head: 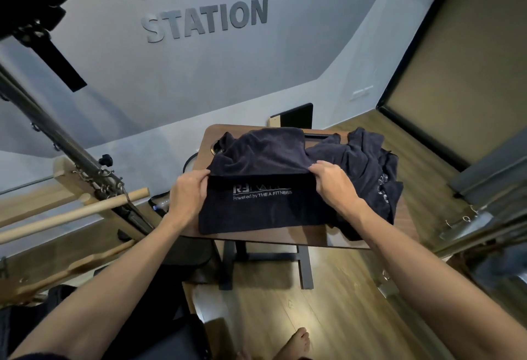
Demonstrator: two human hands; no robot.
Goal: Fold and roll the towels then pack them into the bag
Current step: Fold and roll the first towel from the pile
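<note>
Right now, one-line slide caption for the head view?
Left hand and right hand grip a navy towel's fold on a small wooden table, beside crumpled towels.

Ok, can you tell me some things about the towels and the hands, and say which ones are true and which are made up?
1. Both hands grip the same towel. True: the left hand and the right hand hold the folded edge of the towel.
2. The towels are white. False: they are dark navy.
3. More towels lie in a heap on the right side of the table. True.
4. The towel is already rolled up. False: it lies flat, being folded.
5. The wall sign says "STATION". True.
</note>
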